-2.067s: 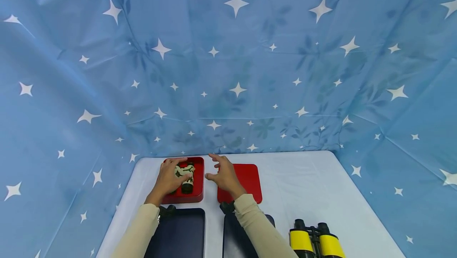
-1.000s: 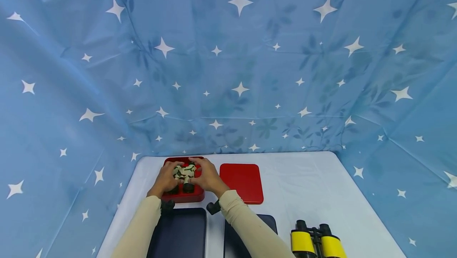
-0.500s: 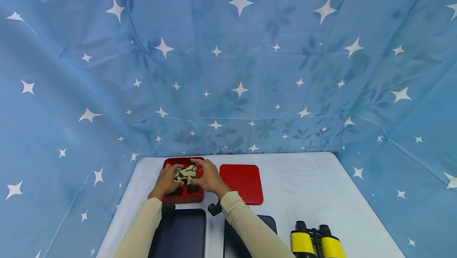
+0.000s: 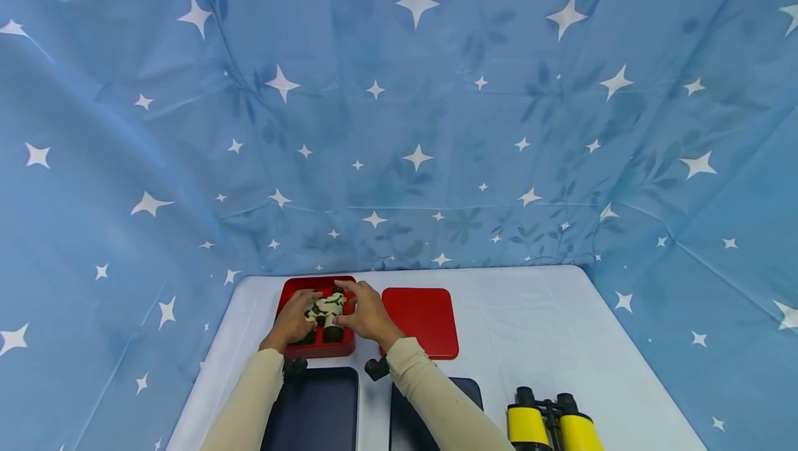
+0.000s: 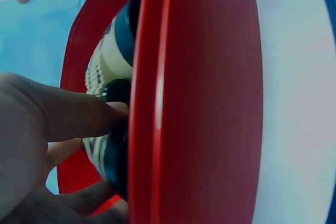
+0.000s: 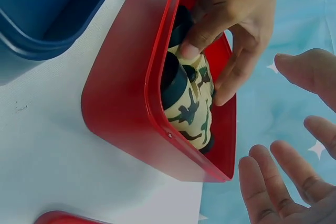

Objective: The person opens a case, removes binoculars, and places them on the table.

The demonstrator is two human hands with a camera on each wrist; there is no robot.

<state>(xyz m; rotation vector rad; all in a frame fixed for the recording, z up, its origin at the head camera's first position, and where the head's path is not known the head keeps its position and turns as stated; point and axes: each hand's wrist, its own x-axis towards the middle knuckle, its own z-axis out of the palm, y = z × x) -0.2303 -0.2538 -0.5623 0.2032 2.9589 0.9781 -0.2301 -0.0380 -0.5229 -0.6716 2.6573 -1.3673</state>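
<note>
Camouflage binoculars (image 4: 327,309) with dark barrel ends lie inside a red box (image 4: 330,349) at the back left of the table. My left hand (image 4: 293,319) grips their left side. In the right wrist view, the left thumb and fingers (image 6: 231,82) straddle the binoculars (image 6: 191,114) below the box rim. The left wrist view shows the left thumb (image 5: 79,109) against the dark end. Over the box's right edge is my right hand (image 4: 369,316), thumb and fingers spread. In its wrist view, the right hand's fingers (image 6: 299,182) stand apart from the binoculars.
A red lid (image 4: 422,323) lies flat to the right of the box. Nearer are a dark blue box (image 4: 314,409) and a dark blue lid (image 4: 411,420) partly under the right sleeve. Yellow-and-black binoculars (image 4: 526,425) stand at the front right. A starry blue curtain (image 4: 399,118) surrounds the table.
My right hand has moved left from over the red lid to the red box's right edge. The camouflage binoculars have shifted slightly within the box; my left hand has stayed beside them.
</note>
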